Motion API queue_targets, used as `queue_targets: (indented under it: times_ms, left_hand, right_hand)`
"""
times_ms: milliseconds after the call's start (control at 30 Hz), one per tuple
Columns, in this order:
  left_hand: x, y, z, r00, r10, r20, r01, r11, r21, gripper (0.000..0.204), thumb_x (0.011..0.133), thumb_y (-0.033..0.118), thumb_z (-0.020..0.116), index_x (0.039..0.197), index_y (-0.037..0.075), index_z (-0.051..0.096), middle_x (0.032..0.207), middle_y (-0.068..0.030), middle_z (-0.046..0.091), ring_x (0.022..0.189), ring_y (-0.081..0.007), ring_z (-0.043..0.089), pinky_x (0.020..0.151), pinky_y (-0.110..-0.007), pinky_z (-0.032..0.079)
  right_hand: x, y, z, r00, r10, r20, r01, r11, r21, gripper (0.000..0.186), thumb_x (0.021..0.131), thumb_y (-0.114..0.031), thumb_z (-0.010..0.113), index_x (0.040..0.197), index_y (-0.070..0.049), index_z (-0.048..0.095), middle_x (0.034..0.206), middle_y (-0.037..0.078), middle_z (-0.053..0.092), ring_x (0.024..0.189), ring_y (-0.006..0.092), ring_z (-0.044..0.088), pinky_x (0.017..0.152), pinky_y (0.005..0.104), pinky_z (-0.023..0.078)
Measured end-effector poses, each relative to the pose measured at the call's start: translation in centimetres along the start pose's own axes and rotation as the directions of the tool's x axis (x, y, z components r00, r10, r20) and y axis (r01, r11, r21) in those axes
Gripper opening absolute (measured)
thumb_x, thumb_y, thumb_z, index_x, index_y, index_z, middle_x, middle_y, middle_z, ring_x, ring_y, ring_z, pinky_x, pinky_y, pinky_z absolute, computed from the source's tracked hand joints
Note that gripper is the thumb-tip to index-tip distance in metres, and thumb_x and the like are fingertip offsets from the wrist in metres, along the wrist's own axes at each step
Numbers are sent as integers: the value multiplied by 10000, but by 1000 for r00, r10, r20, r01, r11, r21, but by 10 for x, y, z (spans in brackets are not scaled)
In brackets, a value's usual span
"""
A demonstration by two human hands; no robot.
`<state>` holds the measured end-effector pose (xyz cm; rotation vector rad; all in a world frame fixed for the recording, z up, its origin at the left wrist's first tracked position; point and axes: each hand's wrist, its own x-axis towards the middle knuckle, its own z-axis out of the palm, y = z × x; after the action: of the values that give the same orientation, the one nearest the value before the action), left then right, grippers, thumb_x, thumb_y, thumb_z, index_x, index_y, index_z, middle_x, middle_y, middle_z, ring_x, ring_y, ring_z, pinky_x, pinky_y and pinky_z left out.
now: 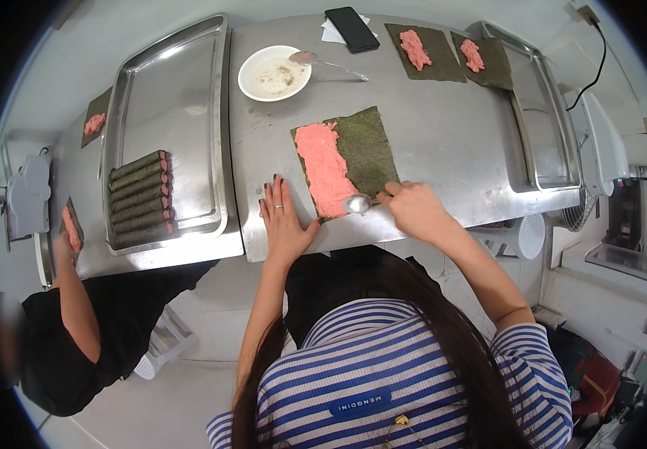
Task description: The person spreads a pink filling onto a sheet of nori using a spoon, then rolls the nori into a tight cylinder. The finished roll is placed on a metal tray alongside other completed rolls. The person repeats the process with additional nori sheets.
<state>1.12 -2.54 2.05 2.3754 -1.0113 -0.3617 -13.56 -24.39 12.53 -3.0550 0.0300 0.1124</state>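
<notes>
A dark green nori sheet (368, 150) lies on the steel table in front of me. Pink minced filling (324, 168) covers roughly its left half in a flattened layer. My right hand (415, 212) grips a metal spoon (356, 203) by the handle, its bowl resting at the lower right edge of the filling. My left hand (284, 225) lies on the table with fingers spread, its thumb at the sheet's lower left corner. Beyond the sheet stands a white bowl (244, 78) of cloudy liquid, with a second spoon (331, 65) across its rim.
At left, a steel tray (189, 82) holds several nori rolls (141, 191). A co-worker's hand (64, 245) is on another filled sheet. Two nori sheets (443, 69) with pink mounds lie at the far right, beside another tray (541, 127). A black phone (351, 30) lies at the back.
</notes>
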Motion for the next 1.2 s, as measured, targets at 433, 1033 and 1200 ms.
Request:
queue_targets:
  times_ms: [433, 1033, 1200]
  left_hand:
    - [0, 4, -3, 1000, -2, 1, 2, 1000, 13, 1046, 654, 262, 758, 1465, -18, 160, 1555, -179, 127, 1440, -390, 92, 1153, -539, 84]
    - [1, 6, -5, 1000, -9, 14, 9, 1000, 16, 1038, 659, 264, 754, 1459, -32, 162, 1553, -185, 126, 1440, -394, 88, 1156, -532, 79]
    - [1, 4, -3, 1000, -16, 14, 16, 1000, 19, 1036, 661, 273, 753, 1458, -32, 166, 1555, -184, 122, 1442, -391, 82, 1155, -531, 77]
  right_hand:
    - [1, -4, 16, 980, -169, -109, 173, 985, 29, 249, 742, -97, 565, 967, -94, 670, 829, 39, 589, 740, 213, 617, 673, 351, 508]
    - [42, 24, 21, 991, -114, -71, 124, 978, 167, 314, 707, -58, 570, 967, -146, 723, 801, 26, 595, 749, 257, 630, 620, 403, 497]
    - [92, 45, 26, 987, -22, -158, 40, 993, 111, 308, 726, -64, 581, 985, -158, 718, 772, 31, 583, 732, 247, 629, 581, 391, 481]
